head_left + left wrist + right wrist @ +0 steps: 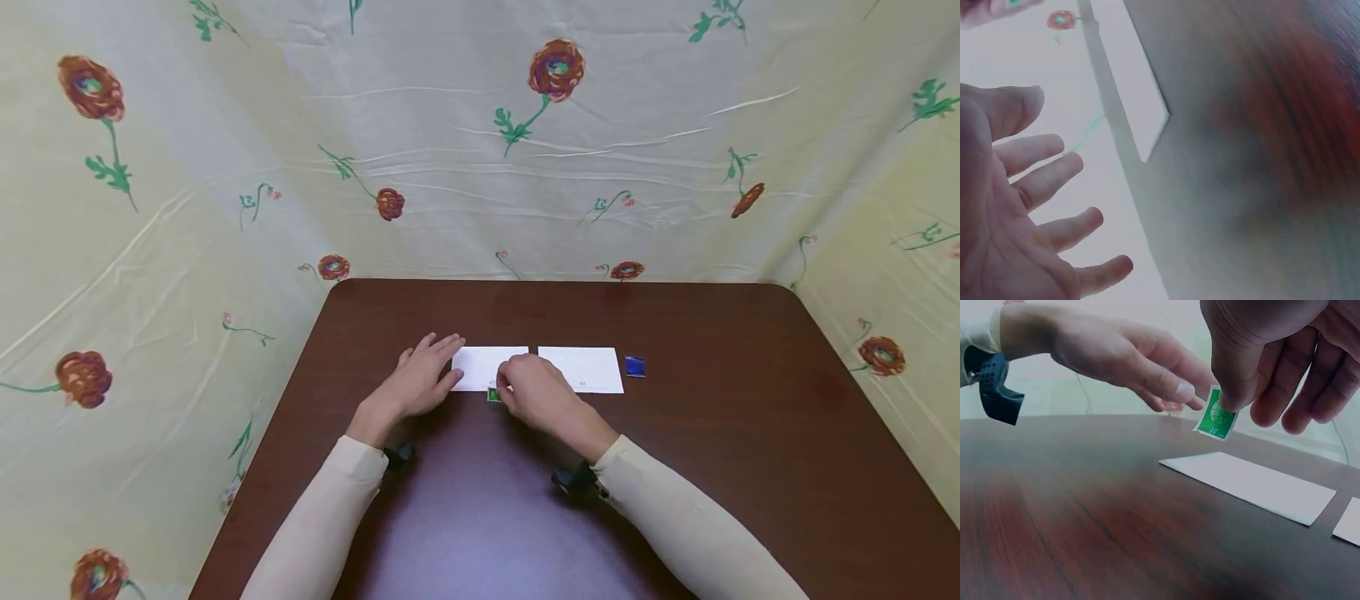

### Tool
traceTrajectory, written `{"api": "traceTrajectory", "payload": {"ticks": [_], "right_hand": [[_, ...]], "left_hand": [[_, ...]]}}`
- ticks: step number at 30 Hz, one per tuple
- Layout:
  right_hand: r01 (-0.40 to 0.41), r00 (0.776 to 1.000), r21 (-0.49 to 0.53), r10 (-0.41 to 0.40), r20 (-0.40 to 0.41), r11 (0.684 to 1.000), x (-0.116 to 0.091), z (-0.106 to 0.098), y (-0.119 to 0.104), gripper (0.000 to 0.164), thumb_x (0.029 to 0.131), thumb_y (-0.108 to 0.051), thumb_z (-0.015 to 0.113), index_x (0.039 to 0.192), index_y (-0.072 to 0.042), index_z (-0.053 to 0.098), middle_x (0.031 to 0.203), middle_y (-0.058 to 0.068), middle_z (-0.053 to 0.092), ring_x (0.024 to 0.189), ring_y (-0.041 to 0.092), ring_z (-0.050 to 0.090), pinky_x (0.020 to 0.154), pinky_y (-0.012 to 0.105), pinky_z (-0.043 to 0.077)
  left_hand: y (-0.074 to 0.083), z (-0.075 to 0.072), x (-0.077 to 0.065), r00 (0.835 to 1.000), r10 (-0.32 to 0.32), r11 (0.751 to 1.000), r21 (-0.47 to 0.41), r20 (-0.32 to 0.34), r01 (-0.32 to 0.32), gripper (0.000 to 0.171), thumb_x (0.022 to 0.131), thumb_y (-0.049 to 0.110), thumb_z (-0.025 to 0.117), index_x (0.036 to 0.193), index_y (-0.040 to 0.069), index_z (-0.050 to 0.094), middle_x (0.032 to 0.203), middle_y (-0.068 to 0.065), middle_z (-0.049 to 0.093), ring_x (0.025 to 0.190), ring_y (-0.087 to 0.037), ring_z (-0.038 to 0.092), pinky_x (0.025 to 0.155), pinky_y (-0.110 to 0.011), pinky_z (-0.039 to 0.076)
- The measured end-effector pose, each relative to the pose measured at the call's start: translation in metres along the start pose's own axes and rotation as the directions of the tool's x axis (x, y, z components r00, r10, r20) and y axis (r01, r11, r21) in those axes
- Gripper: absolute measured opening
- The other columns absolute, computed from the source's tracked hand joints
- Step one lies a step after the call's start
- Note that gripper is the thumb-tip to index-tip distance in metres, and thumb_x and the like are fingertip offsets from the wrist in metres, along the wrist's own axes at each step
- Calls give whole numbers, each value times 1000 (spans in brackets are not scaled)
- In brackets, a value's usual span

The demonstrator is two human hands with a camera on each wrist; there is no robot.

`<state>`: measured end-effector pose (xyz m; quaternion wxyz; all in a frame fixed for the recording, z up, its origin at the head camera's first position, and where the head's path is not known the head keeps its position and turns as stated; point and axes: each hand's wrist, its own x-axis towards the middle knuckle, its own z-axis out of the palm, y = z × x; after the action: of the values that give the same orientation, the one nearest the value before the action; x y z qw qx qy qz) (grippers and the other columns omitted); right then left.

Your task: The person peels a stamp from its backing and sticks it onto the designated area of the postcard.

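My right hand (542,396) pinches a small green postage stamp (1215,417) between thumb and forefinger. A white globe and perforated edges show on the stamp in the right wrist view. It is held above the table, near the left of two blank-looking white envelopes (478,362). Beside that envelope's left end hovers my left hand (422,379), fingers spread and fairly straight, with nothing in them. The left wrist view shows its palm (1004,250) turned sideways. The second white envelope (581,368) lies flat to the right, with faint marks along its near edge.
A small blue square (635,367), perhaps another stamp, lies right of the second envelope. Everything rests on a dark brown table (480,517) with rounded far corners. Flower-printed cloth (450,108) hangs behind and at both sides.
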<state>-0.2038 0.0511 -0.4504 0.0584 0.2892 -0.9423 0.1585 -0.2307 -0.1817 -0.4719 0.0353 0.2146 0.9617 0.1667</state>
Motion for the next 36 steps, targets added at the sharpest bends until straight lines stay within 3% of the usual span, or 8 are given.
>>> {"api": "traceTrajectory", "payload": {"ticks": [6, 11, 20, 26, 36], "right_hand": [[1, 1000, -4, -1, -16, 1000, 5, -7, 0, 16, 87, -14, 71, 71, -18, 68, 69, -7, 61, 65, 11, 53, 62, 29, 48], [2, 999, -11, -2, -34, 1000, 7, -13, 0, 15, 86, -15, 72, 72, -18, 68, 69, -6, 61, 68, 14, 55, 62, 30, 48], [-4, 998, 0, 4, -61, 1000, 7, -18, 0, 12, 86, -16, 72, 74, -19, 70, 75, -4, 66, 75, 16, 61, 63, 32, 50], [6, 998, 18, -5, -58, 1000, 6, -16, -1, 10, 85, -15, 72, 76, -19, 70, 76, -4, 67, 75, 16, 61, 63, 33, 50], [-7, 998, 49, 10, -57, 999, 1, -15, 2, 5, 87, -20, 75, 87, -15, 73, 85, -1, 72, 77, 15, 62, 67, 34, 52]], "left_hand": [[18, -11, -2, 991, 96, 994, -44, -88, -101, 54, 98, 28, 60, 147, 8, 49, 148, -10, 54, 141, -38, 44, 110, -59, 38], [32, -16, -3, 975, 162, 979, -101, -154, -179, 43, 93, 21, 66, 134, 5, 62, 128, -10, 68, 112, -28, 67, 97, -41, 52], [43, -7, -3, 919, 285, 937, -125, -272, -327, 15, 88, 9, 70, 101, 8, 77, 92, 0, 76, 83, -14, 72, 77, -35, 57], [45, -1, -2, 911, 295, 933, -118, -290, -340, 8, 87, 8, 72, 90, 14, 77, 79, 9, 72, 72, 0, 63, 69, -26, 54], [45, 0, -5, 917, 254, 942, -137, -309, -307, 6, 89, 9, 72, 88, 12, 76, 79, 8, 72, 69, -2, 63, 68, -27, 55]]}}
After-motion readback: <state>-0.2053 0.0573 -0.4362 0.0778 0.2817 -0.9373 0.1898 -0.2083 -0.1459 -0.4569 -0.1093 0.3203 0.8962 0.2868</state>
